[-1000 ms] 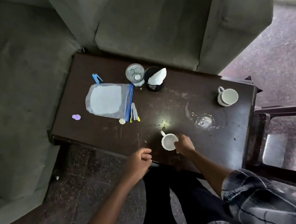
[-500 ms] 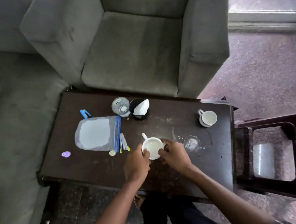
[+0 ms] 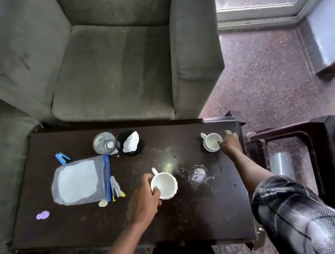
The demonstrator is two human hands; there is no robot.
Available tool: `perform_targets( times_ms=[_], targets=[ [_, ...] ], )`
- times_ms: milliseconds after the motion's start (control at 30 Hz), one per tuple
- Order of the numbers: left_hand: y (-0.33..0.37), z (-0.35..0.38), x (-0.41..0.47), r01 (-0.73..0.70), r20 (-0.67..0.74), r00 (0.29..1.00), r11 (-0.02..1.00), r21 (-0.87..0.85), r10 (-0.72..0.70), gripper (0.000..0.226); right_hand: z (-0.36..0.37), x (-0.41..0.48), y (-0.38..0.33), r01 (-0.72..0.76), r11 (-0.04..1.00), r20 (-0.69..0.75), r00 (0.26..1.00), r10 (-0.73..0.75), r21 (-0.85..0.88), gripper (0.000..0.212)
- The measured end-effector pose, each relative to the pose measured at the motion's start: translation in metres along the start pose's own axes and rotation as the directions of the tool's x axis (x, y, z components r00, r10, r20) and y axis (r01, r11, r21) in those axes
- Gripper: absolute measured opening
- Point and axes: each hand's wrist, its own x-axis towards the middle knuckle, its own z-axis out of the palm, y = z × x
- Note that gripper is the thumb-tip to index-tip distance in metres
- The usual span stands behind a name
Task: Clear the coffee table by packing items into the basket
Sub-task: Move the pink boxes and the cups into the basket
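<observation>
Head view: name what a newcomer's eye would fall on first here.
The left hand grips the near white cup at the middle of the dark coffee table, while the right hand reaches the far white cup near the far right corner. Next come the big grey armchair behind the table and the pale mesh pouch with a blue zip on the table's left side.

A white mug (image 3: pixel 165 185) stands upright on the coffee table (image 3: pixel 90 225), front middle, its rim pinched by the left hand (image 3: pixel 143 202) — a second white cup (image 3: pixel 212 142) stands near the right end, the right hand (image 3: pixel 229 142) touching its rim. A blue-zipped mesh pouch (image 3: pixel 79 181) lies flat at the left.
</observation>
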Motion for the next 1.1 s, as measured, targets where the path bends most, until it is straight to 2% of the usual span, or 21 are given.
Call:
perform_targets(
  times_ms=[100,200,367,500,600,767,1000,1100],
  targets=[
    [0.003,0.006,0.004,-0.026,0.009,1.0,0.999,0.037,0.025,0.017,0.013,0.017,-0.006,0.054,0.998,0.045,0.998,-0.054,0.011,0.046],
    [0.005,0.01,0.006,-0.025,0.019,1.0,0.999,0.042,0.024,0.018,0.023,0.022,-0.005,0.041,0.999,-0.056,0.998,-0.04,0.015,0.028],
    [0.008,0.001,0.007,-0.056,0.036,0.998,0.998,0.017,0.055,0.027,0.023,0.006,-0.002,0.009,0.997,-0.059,0.998,-0.004,0.079,0.023],
    [0.015,-0.011,-0.005,-0.106,-0.018,0.994,0.994,-0.006,0.106,0.03,0.011,-0.026,0.009,0.101,0.984,-0.066,0.994,-0.092,0.149,0.018],
    [0.023,-0.011,-0.024,-0.136,-0.075,0.988,0.99,-0.048,0.132,0.028,-0.011,-0.062,0.023,0.222,0.963,-0.096,0.973,-0.209,0.154,0.013],
    [0.042,0.005,-0.074,-0.193,-0.143,0.973,0.978,-0.084,0.18,0.029,-0.054,-0.122,0.063,0.33,0.91,-0.142,0.942,-0.303,0.249,0.012],
    [0.059,0.05,-0.161,-0.276,-0.219,0.936,0.96,0.039,0.277,0.031,-0.117,-0.202,0.152,0.413,0.856,-0.216,0.908,-0.36,0.312,0.017],
    [0.071,0.072,-0.198,-0.308,-0.198,0.926,0.947,0.096,0.321,0.03,-0.142,-0.227,0.195,0.424,0.82,-0.261,0.902,-0.344,0.385,0.015]
  ],
)
